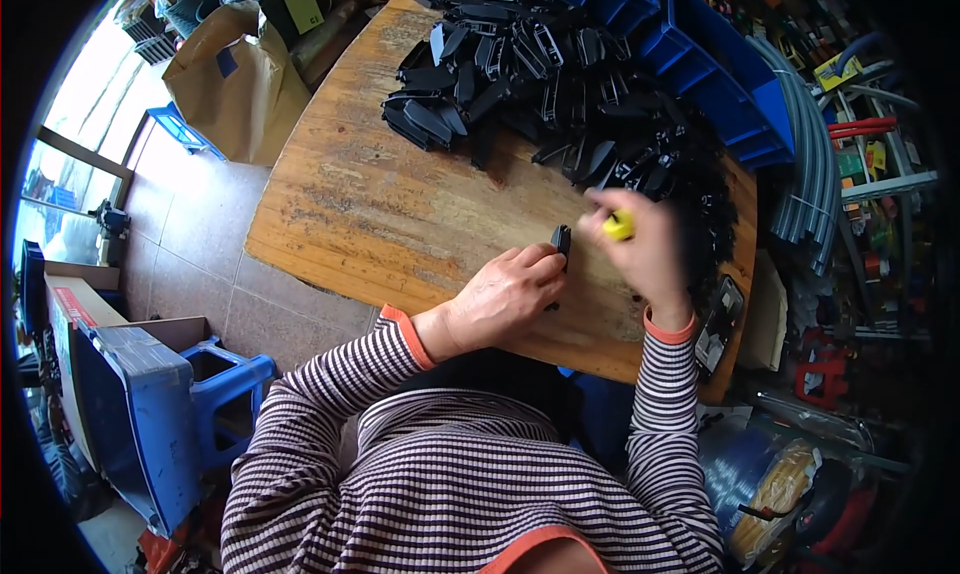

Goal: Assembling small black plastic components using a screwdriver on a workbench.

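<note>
A person in a striped long-sleeved top with orange cuffs leans over a worn wooden worktop (380, 214), seen from above. The left hand (510, 294) rests near the worktop's near edge, its grip closed around a small black plastic part (561, 240) that stands upright between thumb and fingertips, just above the wood. The right hand (645, 244) is blurred, just to the right of that part; its grip is curled tight around a small yellow-handled tool (618, 226), only the yellow end showing, so the tip cannot be made out. A large loose heap of similar black plastic parts (560, 94) covers the far right of the worktop, spilling toward the right edge, with blue plastic bins (720, 84) touching it behind. A dark flat device (718, 324) lies at the near right corner, partly over the edge. A brown paper sack (235, 84) sits on the floor beyond the far left corner. Judging from this, the tool could slip off the small part toward the left fingers, since the part is pinched rather than braced, and the heap's edge could shed pieces off the right side if nudged.
</note>
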`<state>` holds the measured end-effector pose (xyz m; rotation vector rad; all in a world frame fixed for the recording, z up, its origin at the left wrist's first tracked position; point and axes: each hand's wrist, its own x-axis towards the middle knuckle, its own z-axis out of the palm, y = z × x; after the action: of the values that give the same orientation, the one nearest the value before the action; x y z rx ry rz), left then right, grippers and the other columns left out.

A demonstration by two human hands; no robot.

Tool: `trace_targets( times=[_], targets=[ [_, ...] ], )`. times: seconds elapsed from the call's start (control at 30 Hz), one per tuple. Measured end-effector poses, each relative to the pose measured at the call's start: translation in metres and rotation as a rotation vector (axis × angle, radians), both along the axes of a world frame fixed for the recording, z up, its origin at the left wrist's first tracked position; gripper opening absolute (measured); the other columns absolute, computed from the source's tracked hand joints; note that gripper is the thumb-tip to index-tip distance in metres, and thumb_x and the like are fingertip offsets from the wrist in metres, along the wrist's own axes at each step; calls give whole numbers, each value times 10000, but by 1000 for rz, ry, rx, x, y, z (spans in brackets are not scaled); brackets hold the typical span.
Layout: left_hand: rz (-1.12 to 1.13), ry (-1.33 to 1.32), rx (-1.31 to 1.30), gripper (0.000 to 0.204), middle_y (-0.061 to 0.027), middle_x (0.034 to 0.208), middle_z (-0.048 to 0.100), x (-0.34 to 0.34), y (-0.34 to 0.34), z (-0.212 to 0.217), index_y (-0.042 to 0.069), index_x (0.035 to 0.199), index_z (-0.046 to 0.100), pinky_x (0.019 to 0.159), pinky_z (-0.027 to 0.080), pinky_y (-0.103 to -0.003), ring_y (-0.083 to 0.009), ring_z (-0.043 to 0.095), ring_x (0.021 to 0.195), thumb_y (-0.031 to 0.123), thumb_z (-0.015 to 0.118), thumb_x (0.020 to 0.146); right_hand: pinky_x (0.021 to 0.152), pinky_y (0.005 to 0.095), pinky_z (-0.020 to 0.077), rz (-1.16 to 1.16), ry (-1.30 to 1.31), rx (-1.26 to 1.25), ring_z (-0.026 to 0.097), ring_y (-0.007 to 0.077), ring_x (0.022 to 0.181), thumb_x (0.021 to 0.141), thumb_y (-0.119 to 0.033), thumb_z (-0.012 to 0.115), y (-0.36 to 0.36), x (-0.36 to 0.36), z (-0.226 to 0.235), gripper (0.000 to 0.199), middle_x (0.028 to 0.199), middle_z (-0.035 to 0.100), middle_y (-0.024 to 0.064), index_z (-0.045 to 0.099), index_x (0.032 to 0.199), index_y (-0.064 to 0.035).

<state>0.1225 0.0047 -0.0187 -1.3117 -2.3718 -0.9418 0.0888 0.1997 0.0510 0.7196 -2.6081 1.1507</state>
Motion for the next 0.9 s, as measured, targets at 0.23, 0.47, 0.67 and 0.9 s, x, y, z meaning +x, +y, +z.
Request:
trace_targets(
  times=[0.23,0.47,0.67,0.9],
  targets=[
    [-59,-40,11,345,-115,1185,569,-6,3,9,15,1038,620,921,488,-352,-266,539,1153,136,666,718,568,221,454,-70,-65,-499,551,51,628,897,-157,669,-25,-14,-25,145,782,638,78,595,929,-37],
    [-256,303,-148,302,-107,1136,555,-55,6,30,31,1036,599,889,470,-358,-265,531,1095,95,638,743,614,296,476,-593,12,101,610,174,658,865,-163,698,66,10,-10,185,806,645,113,625,902,3],
    [-157,-43,-98,289,-139,1004,525,-67,-5,17,27,1016,562,851,469,-392,-298,527,985,36,601,730,667,365,486,-533,40,298,613,342,775,789,-124,738,59,18,-36,181,854,623,150,637,901,-23],
    [503,35,-35,265,-148,941,501,-86,-31,23,9,981,507,800,478,-391,-311,535,913,-15,550,720,675,373,480,-538,-93,289,620,339,806,774,-116,740,57,18,-26,195,877,624,146,632,891,-4]
  ],
)
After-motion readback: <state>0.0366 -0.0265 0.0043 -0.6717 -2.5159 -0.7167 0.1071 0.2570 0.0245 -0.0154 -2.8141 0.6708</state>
